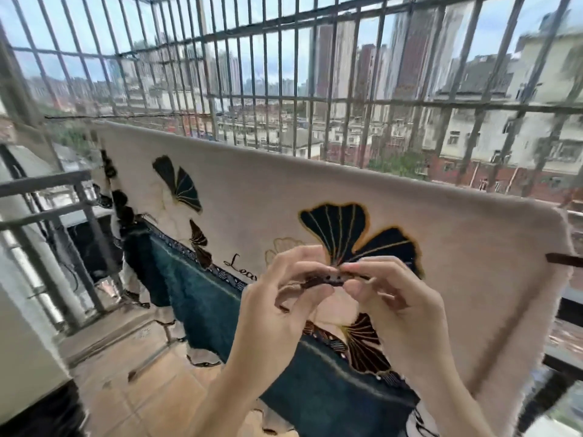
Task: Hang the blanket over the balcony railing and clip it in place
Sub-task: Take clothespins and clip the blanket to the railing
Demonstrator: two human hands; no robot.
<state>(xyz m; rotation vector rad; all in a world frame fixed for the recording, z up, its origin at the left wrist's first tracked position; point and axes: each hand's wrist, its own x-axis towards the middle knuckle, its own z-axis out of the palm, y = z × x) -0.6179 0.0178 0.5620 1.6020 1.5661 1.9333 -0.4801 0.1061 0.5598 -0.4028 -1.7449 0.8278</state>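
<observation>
A cream blanket (315,197) with dark ginkgo-leaf prints and a teal lower band hangs folded over the balcony railing, which it hides along its top edge. In front of it, my left hand (280,298) and my right hand (388,294) are raised together. Both pinch a small dark brown clip (328,279) between thumbs and fingertips. The clip is apart from the blanket. Another dark brown clip (564,260) shows at the blanket's right edge.
A metal security grille (284,89) closes the balcony beyond the blanket, with city buildings behind. A lower side railing (47,212) and a white pipe stand at the left. The tiled floor (142,383) lies below.
</observation>
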